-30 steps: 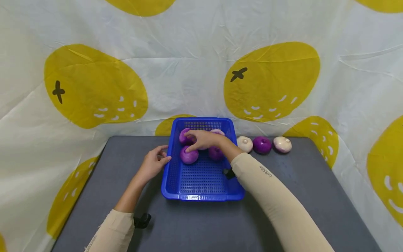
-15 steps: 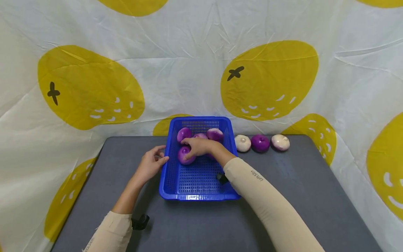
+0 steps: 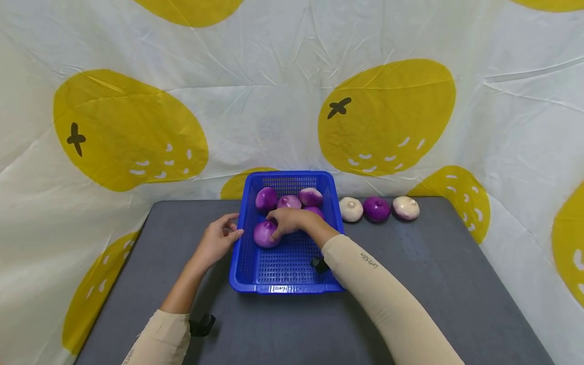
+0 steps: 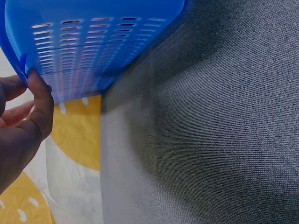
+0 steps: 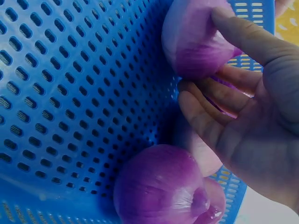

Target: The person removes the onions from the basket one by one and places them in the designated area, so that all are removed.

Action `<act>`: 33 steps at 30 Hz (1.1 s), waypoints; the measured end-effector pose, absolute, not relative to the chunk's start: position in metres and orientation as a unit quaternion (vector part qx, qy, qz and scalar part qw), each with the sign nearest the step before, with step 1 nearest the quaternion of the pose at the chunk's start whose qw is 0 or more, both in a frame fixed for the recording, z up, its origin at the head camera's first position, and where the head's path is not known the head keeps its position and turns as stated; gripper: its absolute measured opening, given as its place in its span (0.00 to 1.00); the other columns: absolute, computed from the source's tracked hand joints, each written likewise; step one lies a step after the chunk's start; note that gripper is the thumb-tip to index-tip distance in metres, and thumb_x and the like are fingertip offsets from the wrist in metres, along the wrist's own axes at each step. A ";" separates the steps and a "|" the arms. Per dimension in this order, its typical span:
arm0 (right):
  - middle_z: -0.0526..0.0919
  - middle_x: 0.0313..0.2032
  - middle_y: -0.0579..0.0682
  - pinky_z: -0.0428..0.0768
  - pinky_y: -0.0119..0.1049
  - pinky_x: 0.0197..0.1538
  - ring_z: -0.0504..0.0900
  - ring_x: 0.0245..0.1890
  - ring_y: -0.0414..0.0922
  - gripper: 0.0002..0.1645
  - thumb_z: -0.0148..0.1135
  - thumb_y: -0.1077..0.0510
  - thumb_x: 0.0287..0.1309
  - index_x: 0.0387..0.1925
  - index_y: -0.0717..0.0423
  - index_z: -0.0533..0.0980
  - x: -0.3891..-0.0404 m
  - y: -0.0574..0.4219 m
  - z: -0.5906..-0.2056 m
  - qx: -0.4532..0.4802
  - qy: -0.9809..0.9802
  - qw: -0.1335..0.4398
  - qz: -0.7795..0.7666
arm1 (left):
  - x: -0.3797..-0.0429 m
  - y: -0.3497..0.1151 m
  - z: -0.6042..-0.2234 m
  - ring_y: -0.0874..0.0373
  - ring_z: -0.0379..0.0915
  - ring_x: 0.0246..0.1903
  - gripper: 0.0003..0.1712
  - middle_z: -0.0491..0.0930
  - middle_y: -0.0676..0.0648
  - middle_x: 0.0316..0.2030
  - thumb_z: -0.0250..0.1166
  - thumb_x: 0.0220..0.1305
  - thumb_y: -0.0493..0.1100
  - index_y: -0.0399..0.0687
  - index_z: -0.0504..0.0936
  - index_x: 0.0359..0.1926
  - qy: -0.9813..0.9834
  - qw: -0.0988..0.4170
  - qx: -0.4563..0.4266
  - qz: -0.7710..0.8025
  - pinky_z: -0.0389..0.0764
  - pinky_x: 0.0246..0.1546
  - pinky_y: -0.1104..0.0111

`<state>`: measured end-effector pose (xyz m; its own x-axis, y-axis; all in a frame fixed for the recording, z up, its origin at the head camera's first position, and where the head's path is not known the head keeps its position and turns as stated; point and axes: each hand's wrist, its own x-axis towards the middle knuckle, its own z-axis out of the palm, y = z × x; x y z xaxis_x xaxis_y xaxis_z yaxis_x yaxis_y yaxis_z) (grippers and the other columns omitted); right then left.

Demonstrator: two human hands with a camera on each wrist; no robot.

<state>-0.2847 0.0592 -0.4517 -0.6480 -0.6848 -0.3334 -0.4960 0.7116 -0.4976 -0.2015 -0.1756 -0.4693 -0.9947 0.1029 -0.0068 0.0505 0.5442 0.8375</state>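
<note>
My right hand [image 3: 288, 221] reaches into the blue perforated basket [image 3: 292, 289] and holds a purple onion [image 3: 266, 234] on the left side. In the right wrist view, the thumb lies on one side of that onion [image 5: 198, 44], with fingers against the other. Behind it in the basket sit several more onions, among them a dark purple one [image 3: 266, 199], a paler one [image 3: 289, 202] and a white-and-purple one [image 3: 311, 195]. My left hand [image 3: 216, 236] pinches the basket's left rim, seen closer in the left wrist view where the fingers [image 4: 41, 100] meet the rim.
Right of the basket, a white onion [image 3: 351, 209], a purple onion [image 3: 376, 209] and another white onion [image 3: 406, 208] stand in a row on the dark grey table [image 3: 456, 304]. A white curtain [image 3: 264, 126] with yellow fruit prints hangs behind the table.
My right hand has moved the purple onion towards the near side of the basket, away from the onions behind it. The left hand stays at the rim. The view has shifted slightly.
</note>
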 end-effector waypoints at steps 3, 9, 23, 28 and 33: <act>0.77 0.66 0.57 0.71 0.44 0.71 0.76 0.65 0.51 0.42 0.75 0.51 0.57 0.70 0.59 0.71 -0.285 0.060 -0.454 -0.331 0.885 0.264 -0.195 | -0.201 -0.175 -0.469 0.50 0.81 0.35 0.27 0.78 0.36 0.41 0.65 0.72 0.38 0.35 0.73 0.68 0.877 0.028 0.045 0.477 0.86 0.35 0.64; 0.77 0.64 0.57 0.73 0.45 0.70 0.76 0.64 0.51 0.42 0.77 0.50 0.56 0.69 0.55 0.70 -0.285 0.062 -0.461 -0.342 0.876 0.272 -0.206 | -0.200 -0.173 -0.467 0.50 0.82 0.35 0.27 0.78 0.36 0.41 0.66 0.72 0.37 0.35 0.73 0.68 0.875 0.028 0.048 0.482 0.87 0.35 0.62; 0.79 0.59 0.51 0.76 0.41 0.66 0.78 0.58 0.45 0.37 0.75 0.45 0.58 0.65 0.51 0.71 -0.278 0.063 -0.458 -0.338 0.862 0.289 -0.242 | -0.200 -0.174 -0.468 0.49 0.82 0.36 0.27 0.78 0.36 0.41 0.66 0.72 0.37 0.35 0.73 0.68 0.874 0.027 0.050 0.483 0.87 0.36 0.63; 0.79 0.61 0.49 0.78 0.43 0.66 0.78 0.60 0.45 0.40 0.74 0.42 0.59 0.68 0.48 0.70 -0.276 0.071 -0.442 -0.325 0.862 0.279 -0.270 | -0.199 -0.175 -0.466 0.48 0.82 0.36 0.27 0.78 0.36 0.41 0.66 0.72 0.37 0.34 0.73 0.68 0.877 0.023 0.052 0.477 0.87 0.36 0.62; 0.78 0.64 0.49 0.78 0.45 0.66 0.78 0.62 0.47 0.42 0.72 0.39 0.60 0.72 0.46 0.70 -0.273 0.083 -0.423 -0.335 0.863 0.249 -0.285 | -0.200 -0.176 -0.467 0.47 0.82 0.37 0.27 0.78 0.37 0.42 0.66 0.72 0.38 0.35 0.73 0.68 0.880 0.019 0.047 0.472 0.87 0.36 0.62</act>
